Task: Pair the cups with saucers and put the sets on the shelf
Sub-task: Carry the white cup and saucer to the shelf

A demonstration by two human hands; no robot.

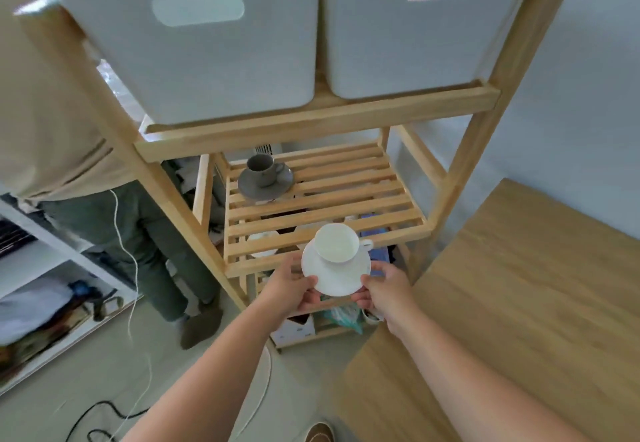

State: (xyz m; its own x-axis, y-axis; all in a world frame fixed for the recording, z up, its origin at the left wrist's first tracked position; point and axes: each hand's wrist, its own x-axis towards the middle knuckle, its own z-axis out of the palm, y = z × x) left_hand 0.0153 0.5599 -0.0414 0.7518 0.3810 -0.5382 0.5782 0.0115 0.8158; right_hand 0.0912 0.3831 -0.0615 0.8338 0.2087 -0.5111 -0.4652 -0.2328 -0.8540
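A white cup (336,242) stands on a white saucer (341,280), its handle pointing right. My left hand (289,287) grips the saucer's left rim and my right hand (386,291) grips its right rim. I hold the set just in front of the front edge of the slatted wooden middle shelf (346,195). A grey cup (262,167) rests on a grey saucer (254,188) at the back left of that shelf. More white crockery (263,235) shows through the slats on the level below.
Two white storage bins (207,46) (415,25) fill the upper shelf. A wooden table (519,303) stands to the right. Another person in green trousers (152,233) stands left of the rack. Cables (131,303) trail over the floor. Boxes and bags sit on the bottom level.
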